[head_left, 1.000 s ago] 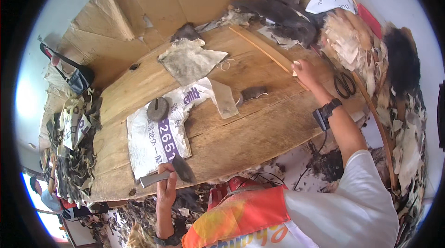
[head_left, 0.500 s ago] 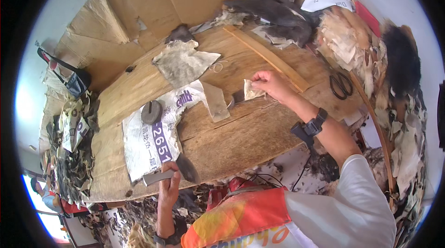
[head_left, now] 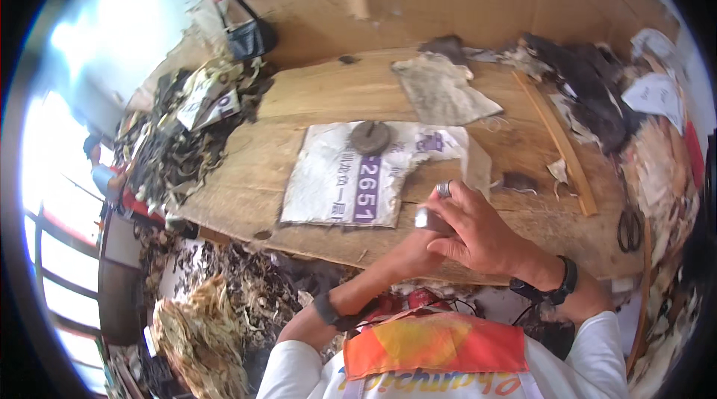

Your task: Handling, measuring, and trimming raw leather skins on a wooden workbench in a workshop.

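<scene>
My left hand (head_left: 418,252) and my right hand (head_left: 482,231) meet over the near edge of the wooden board. A flat metal blade (head_left: 426,218) shows between them. My left hand is closed on it, though its fingers are mostly hidden; my right hand, with a ring on one finger, curls over it from the right. Beyond my hands lies a white printed sheet (head_left: 321,182) with a purple band, and a round grey weight (head_left: 370,138) rests on it. A small dark fur piece (head_left: 517,182) and a pale scrap (head_left: 558,170) lie to the right.
A pale hide piece (head_left: 441,89) lies at the back of the board (head_left: 314,97). A wooden strip (head_left: 556,145) and black scissors (head_left: 629,230) are on the right. Fur scraps (head_left: 202,100) heap at left, with more hides (head_left: 661,167) at far right. A black bag (head_left: 250,39) hangs behind.
My right hand has let go of the pale scrap, which lies by the wooden strip, and has come to the metal blade. My left hand has lifted the blade off the sheet. The view has turned left.
</scene>
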{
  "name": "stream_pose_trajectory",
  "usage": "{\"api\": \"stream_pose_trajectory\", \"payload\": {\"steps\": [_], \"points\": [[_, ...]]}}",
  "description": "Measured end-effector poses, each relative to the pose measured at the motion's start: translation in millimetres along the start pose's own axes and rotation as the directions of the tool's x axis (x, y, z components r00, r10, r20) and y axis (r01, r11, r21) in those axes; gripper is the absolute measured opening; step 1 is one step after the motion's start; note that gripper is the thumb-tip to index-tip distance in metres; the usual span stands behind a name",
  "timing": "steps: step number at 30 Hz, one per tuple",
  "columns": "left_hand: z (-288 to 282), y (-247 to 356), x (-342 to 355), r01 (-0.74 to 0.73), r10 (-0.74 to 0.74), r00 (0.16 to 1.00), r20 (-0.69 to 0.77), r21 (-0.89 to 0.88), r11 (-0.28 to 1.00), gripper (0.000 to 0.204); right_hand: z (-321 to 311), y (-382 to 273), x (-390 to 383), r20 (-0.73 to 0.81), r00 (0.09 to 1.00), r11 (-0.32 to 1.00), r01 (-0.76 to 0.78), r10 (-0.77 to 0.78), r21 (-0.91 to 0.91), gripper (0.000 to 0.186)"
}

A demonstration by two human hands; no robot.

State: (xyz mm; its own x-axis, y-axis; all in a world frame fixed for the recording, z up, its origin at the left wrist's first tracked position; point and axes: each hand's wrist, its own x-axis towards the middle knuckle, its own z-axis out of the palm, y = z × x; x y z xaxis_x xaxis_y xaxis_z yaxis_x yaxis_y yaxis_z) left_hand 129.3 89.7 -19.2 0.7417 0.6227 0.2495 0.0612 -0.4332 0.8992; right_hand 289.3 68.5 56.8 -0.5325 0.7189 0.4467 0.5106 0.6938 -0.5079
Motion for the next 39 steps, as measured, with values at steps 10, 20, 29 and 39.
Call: {"api": "stream_pose_trajectory", "payload": {"steps": [10,20,29,39], "points": [[-57.5,-29.9,-44.7,0.310,-0.246,0.947,-0.207,0.383,0.870,0.053,25.0,28.7,33.4,0.027,0.950,0.946,-0.312,0.311,0.091,0.023],[-277.7,-132.8,-113.8,0.744,-0.418,0.668,-0.615,0.548,0.383,0.054,46.5,103.9,81.3,-0.112,0.870,0.848,-0.494,0.481,-0.194,0.024],[-300.9,-178.3,-101.0,0.753,-0.541,0.656,-0.527,0.412,0.513,0.060,86.5,179.5,127.5,-0.163,0.833,0.718,-0.541,0.528,-0.439,0.027],[-302.2,-196.8,-100.8,0.752,-0.505,0.650,-0.567,0.390,0.531,0.050,159.9,136.0,202.2,0.075,0.883,0.807,-0.385,0.463,-0.449,0.050]]}}
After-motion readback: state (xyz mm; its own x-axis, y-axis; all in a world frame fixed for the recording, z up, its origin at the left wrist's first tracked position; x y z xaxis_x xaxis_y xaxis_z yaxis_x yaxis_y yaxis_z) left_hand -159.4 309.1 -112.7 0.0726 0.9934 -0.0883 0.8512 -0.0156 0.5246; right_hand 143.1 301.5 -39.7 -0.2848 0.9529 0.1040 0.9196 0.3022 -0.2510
